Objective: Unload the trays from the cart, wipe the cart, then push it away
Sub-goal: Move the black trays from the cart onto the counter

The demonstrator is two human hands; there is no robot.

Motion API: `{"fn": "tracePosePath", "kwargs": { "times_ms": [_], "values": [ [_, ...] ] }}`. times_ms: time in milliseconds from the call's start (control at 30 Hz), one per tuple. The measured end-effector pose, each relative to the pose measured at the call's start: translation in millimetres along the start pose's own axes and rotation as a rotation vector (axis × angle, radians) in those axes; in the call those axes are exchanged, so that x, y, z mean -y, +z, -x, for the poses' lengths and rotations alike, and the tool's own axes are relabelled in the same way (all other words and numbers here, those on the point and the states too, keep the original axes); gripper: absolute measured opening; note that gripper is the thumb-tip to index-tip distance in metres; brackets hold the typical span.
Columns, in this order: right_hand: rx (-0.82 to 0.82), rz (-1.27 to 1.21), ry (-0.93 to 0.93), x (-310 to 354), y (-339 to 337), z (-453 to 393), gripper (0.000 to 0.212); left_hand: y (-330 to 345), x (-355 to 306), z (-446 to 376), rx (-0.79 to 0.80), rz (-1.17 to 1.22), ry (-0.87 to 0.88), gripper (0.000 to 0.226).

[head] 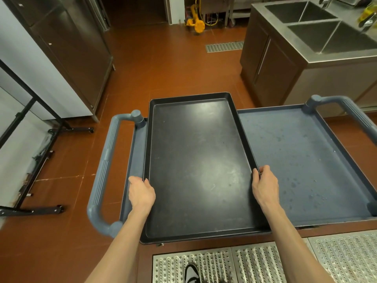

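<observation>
I can read no text, label, brand or number on anything in front of me.

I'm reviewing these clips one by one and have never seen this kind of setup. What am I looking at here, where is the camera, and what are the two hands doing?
There is no machine here: a person wears a wide-angle camera on the head, so the single picture looks forward and down along their own bare arms. They stand in a commercial kitchen with a red tiled floor and a steel double sink at the upper right. In front of them is a blue-grey cart with a loop handle at each end. A black tray, empty, lies on the left part of its top shelf. The left hand grips the tray's left rim and the right hand grips its right rim. The bare shelf beside the tray shows specks and smears, so wiping is not yet done.
</observation>
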State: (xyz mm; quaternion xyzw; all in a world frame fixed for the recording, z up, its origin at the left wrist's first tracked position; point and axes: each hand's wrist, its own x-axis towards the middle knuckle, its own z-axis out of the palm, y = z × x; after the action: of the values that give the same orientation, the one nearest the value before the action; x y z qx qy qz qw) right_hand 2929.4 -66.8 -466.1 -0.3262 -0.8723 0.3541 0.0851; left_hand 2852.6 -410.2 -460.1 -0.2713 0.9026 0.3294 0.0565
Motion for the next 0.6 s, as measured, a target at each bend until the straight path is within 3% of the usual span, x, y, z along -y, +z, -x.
{"fn": "tracePosePath", "kwargs": {
  "times_ms": [367, 600],
  "values": [
    [-0.034, -0.005, -0.036, -2, -18, 9, 0.021, -6, 0, 14, -0.093, 0.068, 0.064, 0.020],
    [-0.103, -0.036, -0.014, -2, -37, 23, 0.022, -21, -22, 21, -0.124, 0.100, 0.172, 0.038]
  ]
}}
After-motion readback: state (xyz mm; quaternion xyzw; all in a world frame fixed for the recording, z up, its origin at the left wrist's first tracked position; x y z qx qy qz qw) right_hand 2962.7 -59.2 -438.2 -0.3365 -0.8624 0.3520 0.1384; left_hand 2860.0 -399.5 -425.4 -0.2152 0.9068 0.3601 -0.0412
